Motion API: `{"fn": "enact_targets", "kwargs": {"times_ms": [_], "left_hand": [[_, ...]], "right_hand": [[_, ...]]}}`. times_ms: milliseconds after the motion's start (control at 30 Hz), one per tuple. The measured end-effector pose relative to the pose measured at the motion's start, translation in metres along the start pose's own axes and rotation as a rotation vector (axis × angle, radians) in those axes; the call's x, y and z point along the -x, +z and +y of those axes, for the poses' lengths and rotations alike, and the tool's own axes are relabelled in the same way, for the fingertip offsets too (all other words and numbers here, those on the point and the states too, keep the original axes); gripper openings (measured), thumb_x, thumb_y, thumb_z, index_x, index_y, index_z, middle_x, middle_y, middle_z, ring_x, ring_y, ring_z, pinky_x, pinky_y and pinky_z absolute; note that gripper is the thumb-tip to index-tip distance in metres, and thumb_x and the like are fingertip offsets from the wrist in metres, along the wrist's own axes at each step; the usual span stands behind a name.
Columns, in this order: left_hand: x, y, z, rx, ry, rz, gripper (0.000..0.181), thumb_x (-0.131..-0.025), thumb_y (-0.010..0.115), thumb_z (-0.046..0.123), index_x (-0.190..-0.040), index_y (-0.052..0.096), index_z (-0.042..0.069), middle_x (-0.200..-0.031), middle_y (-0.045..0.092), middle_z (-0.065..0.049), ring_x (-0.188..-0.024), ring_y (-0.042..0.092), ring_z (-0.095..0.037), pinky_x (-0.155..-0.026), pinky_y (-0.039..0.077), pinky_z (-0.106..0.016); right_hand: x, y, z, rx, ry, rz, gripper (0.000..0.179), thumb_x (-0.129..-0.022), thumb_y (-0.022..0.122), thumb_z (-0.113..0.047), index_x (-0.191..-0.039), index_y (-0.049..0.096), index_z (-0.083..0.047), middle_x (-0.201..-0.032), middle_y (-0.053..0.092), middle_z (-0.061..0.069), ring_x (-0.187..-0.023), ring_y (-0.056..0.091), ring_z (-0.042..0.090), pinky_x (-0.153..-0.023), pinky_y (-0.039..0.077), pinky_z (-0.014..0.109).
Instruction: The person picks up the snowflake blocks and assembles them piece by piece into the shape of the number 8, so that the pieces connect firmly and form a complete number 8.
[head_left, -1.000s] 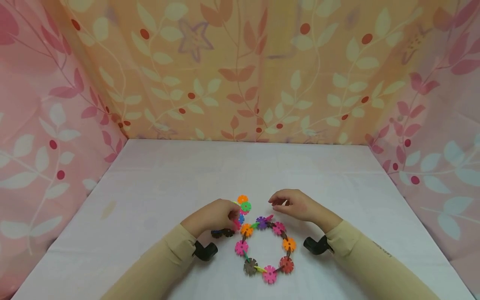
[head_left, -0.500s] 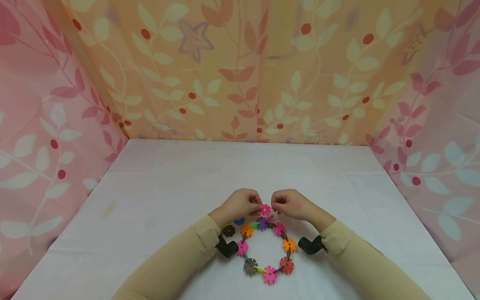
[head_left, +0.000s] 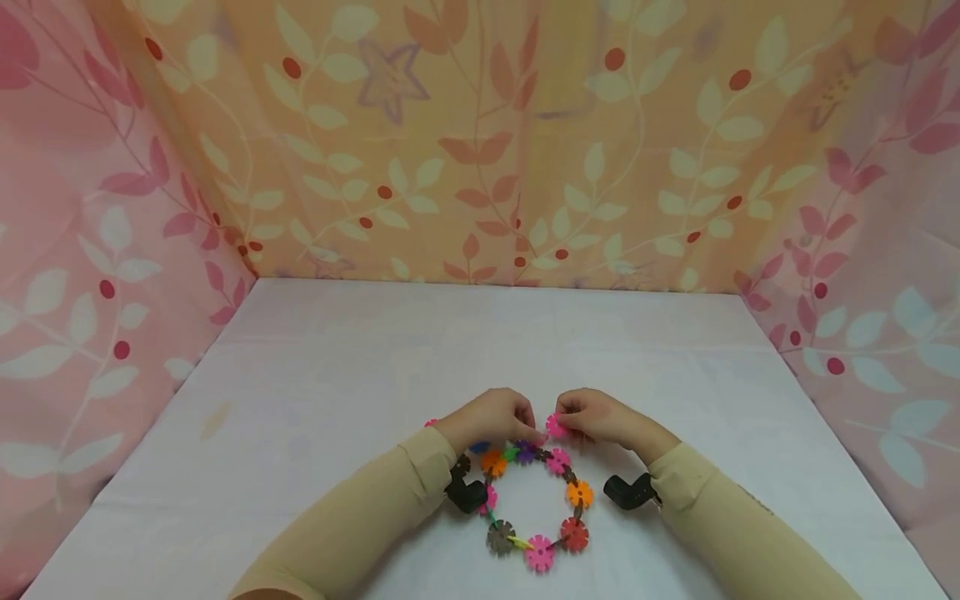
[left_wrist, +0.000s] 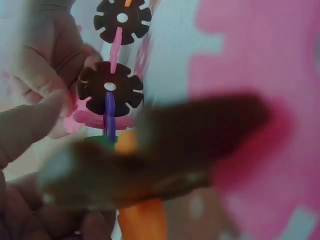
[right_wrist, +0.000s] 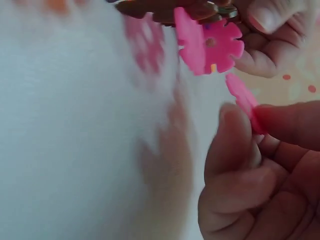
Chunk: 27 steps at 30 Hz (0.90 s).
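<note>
A ring of notched plastic snowflake discs (head_left: 540,553) in several colours lies on the white table. At its far side my left hand (head_left: 491,418) pinches a pink snowflake disc (left_wrist: 90,119) that stands upright on the ring's purple disc (head_left: 525,452). Thumb and fingertip of my right hand (head_left: 600,415) pinch a separate pink snowflake disc (head_left: 556,425). In the right wrist view that held disc (right_wrist: 245,102) is edge-on, close below the ring's pink discs (right_wrist: 217,47). The left hand's grip is partly hidden behind its own fingers in the head view.
Loose discs lie left of the ring, partly hidden by the left arm: a blue disc (head_left: 480,447), a dark brown disc (head_left: 462,463) and a pink disc (head_left: 432,422). Black wrist cameras (head_left: 630,492) stick out close to the ring. Patterned cloth walls (head_left: 480,167) surround the table.
My left hand has brought a pink disc from the loose pieces to the ring's far side. That disc is now in my right hand, and the left hand has moved onto the ring's pink disc.
</note>
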<state>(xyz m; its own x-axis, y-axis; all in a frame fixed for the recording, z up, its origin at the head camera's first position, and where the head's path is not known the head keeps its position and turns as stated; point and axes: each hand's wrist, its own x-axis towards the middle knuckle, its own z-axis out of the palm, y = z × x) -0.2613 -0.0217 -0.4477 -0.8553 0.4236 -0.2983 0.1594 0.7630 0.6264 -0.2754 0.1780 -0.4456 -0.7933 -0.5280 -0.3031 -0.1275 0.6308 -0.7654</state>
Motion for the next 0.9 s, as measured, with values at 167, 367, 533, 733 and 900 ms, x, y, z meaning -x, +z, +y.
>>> {"fn": "enact_targets", "kwargs": {"times_ms": [167, 367, 533, 733, 900], "left_hand": [[0.001, 0.000, 0.001, -0.017, -0.004, -0.078, 0.014, -0.076, 0.073, 0.033, -0.073, 0.065, 0.021, -0.070, 0.061, 0.007, -0.064, 0.053, -0.009, -0.059, 0.044, -0.023], [0.003, -0.002, -0.006, 0.300, -0.078, -0.117, 0.016, -0.077, 0.072, 0.031, -0.083, 0.070, 0.016, -0.074, 0.063, 0.002, -0.065, 0.056, -0.013, -0.060, 0.048, -0.028], [0.007, -0.005, -0.012, 0.500, -0.119, -0.164, 0.023, -0.077, 0.072, 0.031, -0.081, 0.072, 0.009, -0.067, 0.056, 0.000, -0.056, 0.049, -0.013, -0.055, 0.047, -0.026], [0.016, -0.007, -0.013, 0.567, -0.080, -0.196, 0.017, -0.078, 0.073, 0.025, -0.084, 0.071, 0.009, -0.077, 0.066, -0.001, -0.064, 0.054, -0.012, -0.058, 0.047, -0.027], [0.024, -0.010, -0.008, 0.571, -0.064, -0.149, 0.019, -0.076, 0.074, 0.027, -0.085, 0.071, 0.011, -0.081, 0.068, -0.002, -0.068, 0.058, -0.013, -0.063, 0.050, -0.030]], "right_hand": [[0.000, 0.003, 0.007, -0.086, -0.021, -0.058, 0.017, -0.093, 0.049, -0.011, -0.080, 0.054, -0.002, -0.064, 0.060, 0.009, -0.052, 0.056, 0.019, -0.047, 0.046, 0.031], [0.001, 0.004, 0.006, -0.150, -0.084, -0.067, 0.017, -0.094, 0.050, -0.014, -0.084, 0.055, -0.001, -0.068, 0.062, 0.011, -0.056, 0.060, 0.022, -0.052, 0.050, 0.034], [0.001, 0.005, 0.002, -0.140, -0.145, -0.055, 0.018, -0.093, 0.051, -0.016, -0.085, 0.057, -0.001, -0.067, 0.060, 0.011, -0.059, 0.055, 0.023, -0.053, 0.046, 0.032], [0.004, 0.004, -0.007, -0.116, -0.185, -0.027, 0.016, -0.093, 0.054, -0.019, -0.086, 0.060, -0.006, -0.071, 0.062, 0.009, -0.067, 0.057, 0.025, -0.059, 0.047, 0.036], [0.010, 0.000, -0.018, -0.107, -0.249, 0.001, 0.015, -0.093, 0.053, -0.019, -0.088, 0.061, -0.009, -0.074, 0.063, 0.005, -0.073, 0.058, 0.028, -0.067, 0.047, 0.040]]}}
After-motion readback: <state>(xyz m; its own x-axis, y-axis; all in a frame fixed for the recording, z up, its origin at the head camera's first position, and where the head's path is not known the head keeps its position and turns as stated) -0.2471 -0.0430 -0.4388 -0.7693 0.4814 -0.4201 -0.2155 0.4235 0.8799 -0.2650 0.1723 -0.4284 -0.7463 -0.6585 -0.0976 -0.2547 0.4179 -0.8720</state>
